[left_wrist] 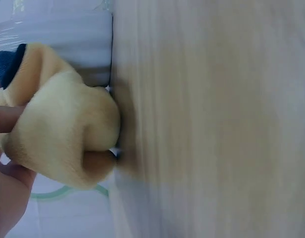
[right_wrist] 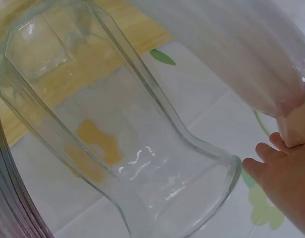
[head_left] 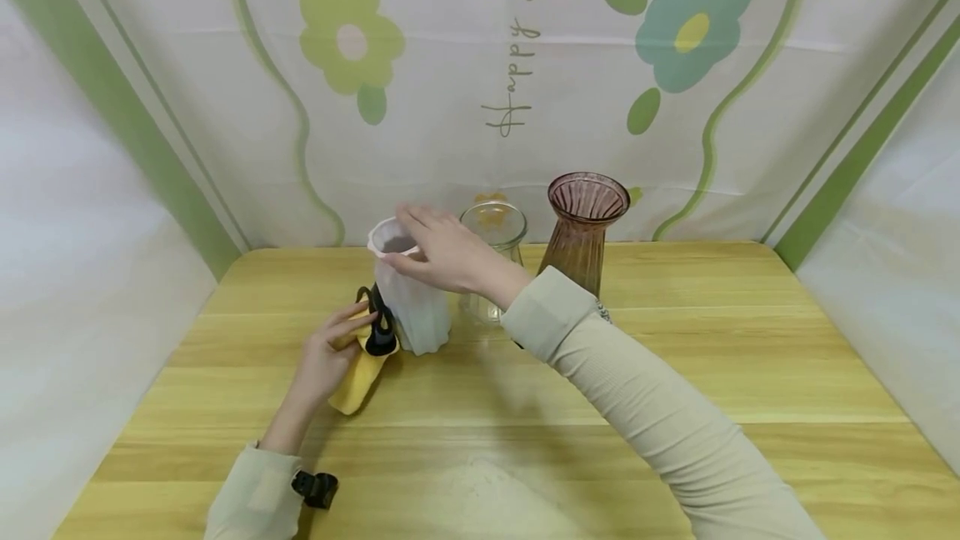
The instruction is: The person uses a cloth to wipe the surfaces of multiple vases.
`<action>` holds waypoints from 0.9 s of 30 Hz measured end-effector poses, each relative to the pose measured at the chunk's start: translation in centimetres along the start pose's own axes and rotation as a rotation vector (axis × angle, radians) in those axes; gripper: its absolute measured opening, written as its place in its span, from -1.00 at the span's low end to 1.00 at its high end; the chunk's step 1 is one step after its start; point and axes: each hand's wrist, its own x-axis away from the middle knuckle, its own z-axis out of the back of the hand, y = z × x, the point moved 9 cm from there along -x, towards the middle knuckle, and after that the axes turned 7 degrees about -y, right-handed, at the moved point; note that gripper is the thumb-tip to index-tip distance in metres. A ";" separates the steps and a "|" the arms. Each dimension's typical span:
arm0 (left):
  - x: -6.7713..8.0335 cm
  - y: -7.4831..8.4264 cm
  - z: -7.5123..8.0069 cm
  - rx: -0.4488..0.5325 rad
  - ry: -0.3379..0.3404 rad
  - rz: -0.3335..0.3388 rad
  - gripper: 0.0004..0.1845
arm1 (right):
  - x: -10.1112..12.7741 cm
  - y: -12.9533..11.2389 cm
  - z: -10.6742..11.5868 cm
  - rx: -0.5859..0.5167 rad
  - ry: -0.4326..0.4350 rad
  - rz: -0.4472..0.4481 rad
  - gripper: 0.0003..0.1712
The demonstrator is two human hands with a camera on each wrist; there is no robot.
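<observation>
On the left of the table in the head view, my left hand [head_left: 330, 352] holds a fuzzy yellow cloth [head_left: 360, 380] with a black end and a black loop [head_left: 382, 323]. In the left wrist view the folded cloth [left_wrist: 68, 124] hangs beside the white vase. That fluted white vase [head_left: 420, 311] stands upright, touching or very near the black loop. My right hand [head_left: 450, 252] is over its mouth, fingers stretched and slightly blurred, thumb by the near rim. In the right wrist view its fingertips [right_wrist: 261, 153] are near the white vase's rim; exact contact is unclear.
A clear glass vase [head_left: 513, 252] stands right of the white one, partly behind my right forearm. Farther right is a ribbed purple-brown glass vase [head_left: 581, 248]. The wooden table [head_left: 675, 340] ends at a flower-printed curtain [head_left: 450, 148], with more cloth at both sides.
</observation>
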 end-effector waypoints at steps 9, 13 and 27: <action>0.2 2.5 3.4 0.139 0.315 -0.098 -0.51 | 0.2 -0.4 -0.3 -0.081 -0.006 -0.041 -0.09; 0.2 3.9 4.2 0.187 0.368 -0.184 -0.51 | 0.4 -0.7 -0.3 -0.083 0.018 -0.063 -0.09; -1.0 3.3 2.3 0.113 0.237 -0.081 -0.56 | 0.4 -0.6 -0.6 -0.055 0.108 -0.136 -0.11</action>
